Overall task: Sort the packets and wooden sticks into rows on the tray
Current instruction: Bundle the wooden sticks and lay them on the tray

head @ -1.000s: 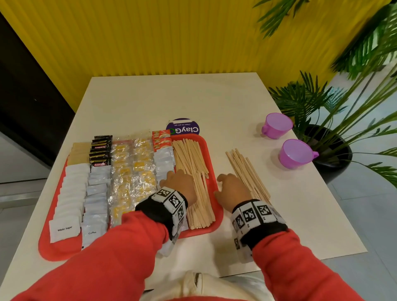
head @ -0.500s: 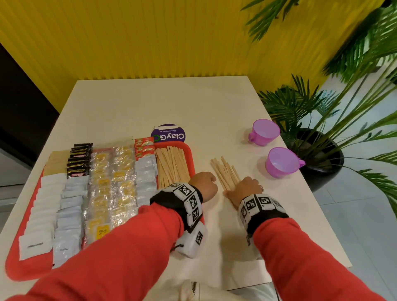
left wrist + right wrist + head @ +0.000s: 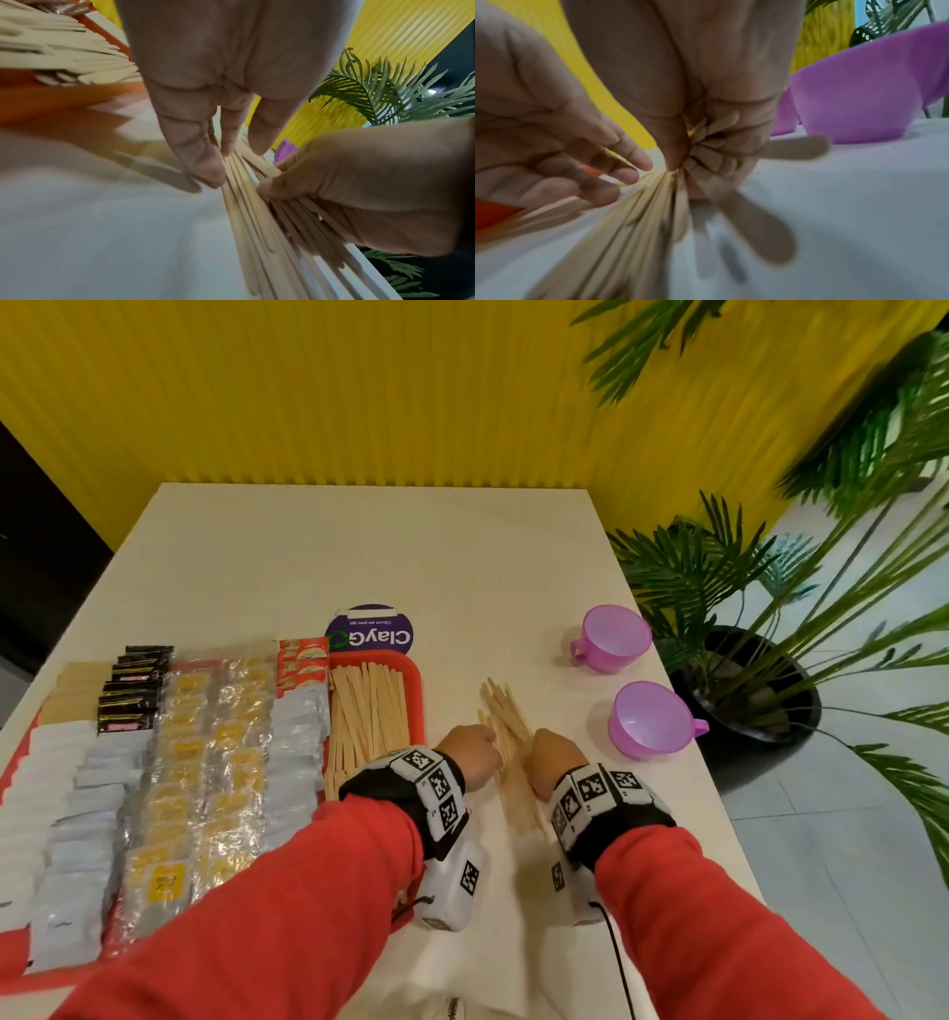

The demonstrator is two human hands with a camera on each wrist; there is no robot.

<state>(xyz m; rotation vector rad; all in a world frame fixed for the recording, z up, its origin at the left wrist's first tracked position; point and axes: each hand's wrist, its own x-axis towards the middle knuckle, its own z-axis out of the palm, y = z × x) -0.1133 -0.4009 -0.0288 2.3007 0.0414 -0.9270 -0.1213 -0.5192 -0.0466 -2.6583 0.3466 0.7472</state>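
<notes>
A loose bundle of wooden sticks [image 3: 506, 711] lies on the table just right of the red tray [image 3: 417, 690]. My right hand [image 3: 557, 757] grips this bundle from the right, fingers curled round the sticks [image 3: 628, 233]. My left hand [image 3: 472, 755] is on the bundle's left side, its fairly straight fingertips [image 3: 213, 176] touching the sticks [image 3: 257, 233]. On the tray, a row of wooden sticks [image 3: 369, 711] fills the right end. Rows of white, silver, yellow, black and red packets [image 3: 205, 762] fill the rest.
Two purple cups [image 3: 613, 636] [image 3: 649, 719] stand right of the bundle, near the table's right edge. A round purple sticker [image 3: 369, 631] lies behind the tray. A potted plant [image 3: 744, 660] stands beyond the right edge. A yellow wall runs along the back.
My left hand left the tray's sticks and moved right onto the table. Both hands have closed in on the loose bundle, and my right hand now grips it.
</notes>
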